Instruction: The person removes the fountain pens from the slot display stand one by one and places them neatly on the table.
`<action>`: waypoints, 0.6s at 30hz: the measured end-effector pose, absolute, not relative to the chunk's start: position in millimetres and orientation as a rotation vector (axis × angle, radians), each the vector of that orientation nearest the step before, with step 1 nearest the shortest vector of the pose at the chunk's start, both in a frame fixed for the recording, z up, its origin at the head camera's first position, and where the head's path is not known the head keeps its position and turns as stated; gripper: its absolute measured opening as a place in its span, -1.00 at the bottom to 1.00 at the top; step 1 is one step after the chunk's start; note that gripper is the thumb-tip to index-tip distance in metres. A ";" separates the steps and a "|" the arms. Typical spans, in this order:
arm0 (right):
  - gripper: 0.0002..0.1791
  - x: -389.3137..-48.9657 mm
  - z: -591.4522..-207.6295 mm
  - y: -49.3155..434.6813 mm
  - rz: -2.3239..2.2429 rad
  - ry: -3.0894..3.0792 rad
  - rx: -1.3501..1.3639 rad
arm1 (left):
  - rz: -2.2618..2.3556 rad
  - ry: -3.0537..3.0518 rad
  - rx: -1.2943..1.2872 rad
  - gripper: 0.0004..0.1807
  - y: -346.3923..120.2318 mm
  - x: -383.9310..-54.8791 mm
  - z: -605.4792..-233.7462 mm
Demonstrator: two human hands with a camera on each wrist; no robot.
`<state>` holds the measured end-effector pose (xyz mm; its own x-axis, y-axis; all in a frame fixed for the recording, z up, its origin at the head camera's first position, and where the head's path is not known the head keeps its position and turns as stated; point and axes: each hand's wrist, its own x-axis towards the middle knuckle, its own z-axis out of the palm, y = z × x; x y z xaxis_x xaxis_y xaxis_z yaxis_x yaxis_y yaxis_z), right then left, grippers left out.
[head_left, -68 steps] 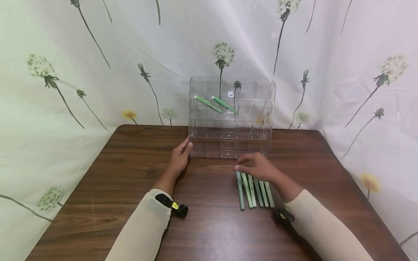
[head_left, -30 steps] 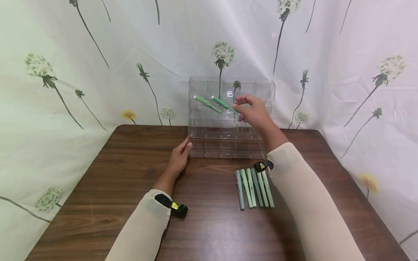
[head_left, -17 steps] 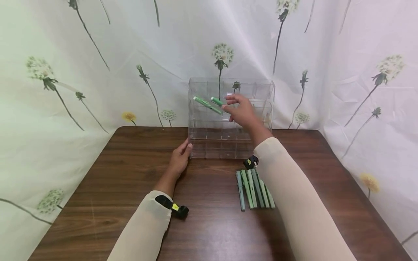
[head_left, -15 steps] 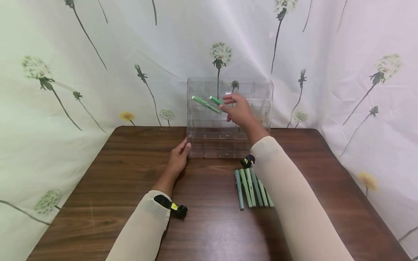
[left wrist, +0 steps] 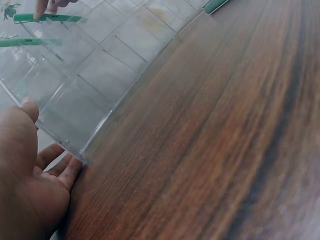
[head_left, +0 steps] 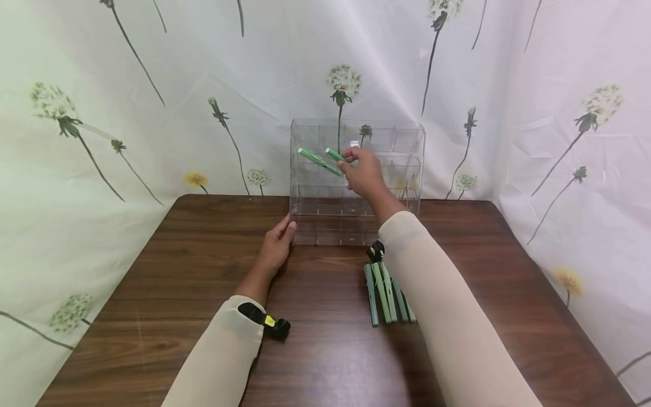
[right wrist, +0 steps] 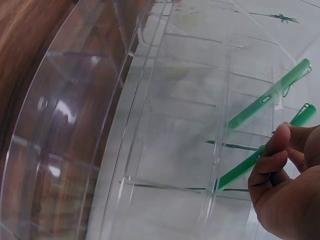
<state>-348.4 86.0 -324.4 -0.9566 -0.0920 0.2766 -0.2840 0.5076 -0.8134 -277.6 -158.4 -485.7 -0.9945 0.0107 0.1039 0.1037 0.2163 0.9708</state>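
Observation:
A clear plastic rack with several tiers of compartments stands upright at the back of the table. My left hand holds its lower left edge, with the thumb in front and fingers behind, as the left wrist view shows on the rack's corner. Two green pens lean in an upper tier. My right hand pinches the right-hand pen; in the right wrist view the fingers curl round this pen's barrel. Left of it, the other pen leans untouched, its clip visible.
Several grey-green and light green pens lie side by side on the brown wooden table, partly covered by the right sleeve. A flower-printed cloth hangs directly behind the rack.
My right hand has risen from above the pens on the table to the rack, moved left, and now grips the right-hand leaning pen. The left hand has stayed at the rack's edge.

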 end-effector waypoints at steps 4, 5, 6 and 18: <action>-0.75 -348.4 -324.0 86.4 1.349 -2.557 0.332 | -1.922 -2.410 -0.092 -0.36 -157.5 -276.9 -484.4; -0.76 -348.3 -323.4 86.2 1.339 -2.558 0.334 | -1.920 -2.414 -0.088 -0.35 -157.6 -276.9 -484.2; -0.76 -348.4 -322.9 86.2 1.326 -2.559 0.336 | -1.919 -2.419 -0.084 -0.35 -157.7 -276.7 -484.1; -0.78 -347.4 -318.3 87.9 1.395 -2.493 0.307 | -1.938 -2.400 -0.091 -0.35 -158.4 -277.1 -484.0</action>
<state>-347.4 87.9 -318.3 -0.9416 -0.0531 0.3325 -0.3112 0.5146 -0.7989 -277.1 -158.4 -484.0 -0.9967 0.0110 0.0798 0.0804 0.2101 0.9744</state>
